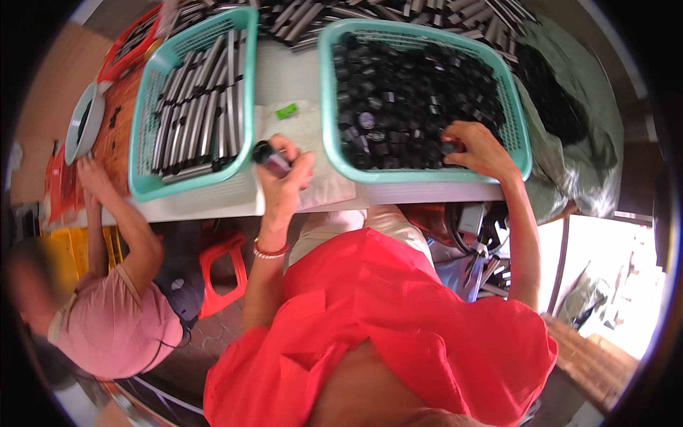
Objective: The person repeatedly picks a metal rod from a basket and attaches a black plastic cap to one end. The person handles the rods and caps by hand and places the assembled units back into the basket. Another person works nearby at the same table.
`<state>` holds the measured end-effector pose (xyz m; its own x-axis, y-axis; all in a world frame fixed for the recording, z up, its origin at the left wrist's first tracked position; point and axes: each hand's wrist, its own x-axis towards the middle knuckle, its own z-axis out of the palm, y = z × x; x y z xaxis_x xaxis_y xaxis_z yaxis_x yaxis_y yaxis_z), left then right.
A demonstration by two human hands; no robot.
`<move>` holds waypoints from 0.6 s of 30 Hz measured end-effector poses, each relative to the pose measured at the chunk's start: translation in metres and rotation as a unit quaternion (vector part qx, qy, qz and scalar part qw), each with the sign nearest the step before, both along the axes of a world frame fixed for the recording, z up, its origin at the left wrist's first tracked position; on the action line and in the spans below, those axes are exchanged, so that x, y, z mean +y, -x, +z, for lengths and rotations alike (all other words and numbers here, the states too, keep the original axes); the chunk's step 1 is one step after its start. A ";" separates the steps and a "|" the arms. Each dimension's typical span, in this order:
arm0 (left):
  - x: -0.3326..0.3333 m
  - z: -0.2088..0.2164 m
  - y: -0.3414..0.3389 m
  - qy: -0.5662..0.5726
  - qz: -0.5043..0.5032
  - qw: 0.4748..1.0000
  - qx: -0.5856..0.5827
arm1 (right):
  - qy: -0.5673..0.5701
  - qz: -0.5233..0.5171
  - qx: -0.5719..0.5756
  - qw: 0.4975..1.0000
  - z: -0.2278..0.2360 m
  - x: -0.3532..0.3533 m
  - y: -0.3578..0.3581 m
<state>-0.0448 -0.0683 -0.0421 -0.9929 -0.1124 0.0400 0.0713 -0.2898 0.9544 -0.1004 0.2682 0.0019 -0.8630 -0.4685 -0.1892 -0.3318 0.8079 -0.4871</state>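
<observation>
My left hand (288,174) is wrapped round a short dark tube (272,159), its round black end pointing away from me over the front part of the table. My right hand (480,149) reaches into the near right part of a turquoise basket (328,107) heaped with small black plastic caps (420,92). Thumb and fingertips there close round one black cap (449,148), partly hidden by the fingers. To the left of my left hand, another turquoise basket (250,71) holds silver metal tubes (206,107) with black ends, laid in rows.
More metal tubes (295,21) lie piled along the back. A small green piece (287,111) rests on a pale cloth (324,178) between the baskets. At the left a co-worker (117,320) reaches toward a pale bowl (87,121). Green plastic sheeting (569,107) drapes the right side.
</observation>
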 end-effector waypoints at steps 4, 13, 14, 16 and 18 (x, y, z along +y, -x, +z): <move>0.002 -0.003 0.006 0.065 -0.041 0.997 -0.005 | 0.090 -0.086 0.074 0.989 0.019 -0.012 -0.010; -0.003 -0.024 0.006 0.182 -0.026 0.981 0.058 | 0.361 0.081 0.033 0.928 0.063 -0.149 -0.017; -0.005 -0.032 0.007 0.161 -0.033 0.985 0.055 | 0.362 0.105 0.043 0.925 0.061 -0.161 -0.016; -0.003 -0.032 0.008 0.143 -0.022 0.986 0.077 | 0.349 0.133 0.050 0.926 0.062 -0.179 -0.016; -0.003 -0.035 0.007 0.120 -0.032 0.988 0.092 | 0.318 0.158 0.068 0.932 0.061 -0.187 -0.016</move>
<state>-0.0514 -0.0714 -0.0767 -0.9712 -0.0157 0.2379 0.2384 -0.0656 0.9689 -0.0841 0.0810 0.0628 -0.6587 -0.6830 0.3157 -0.5984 0.2212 -0.7701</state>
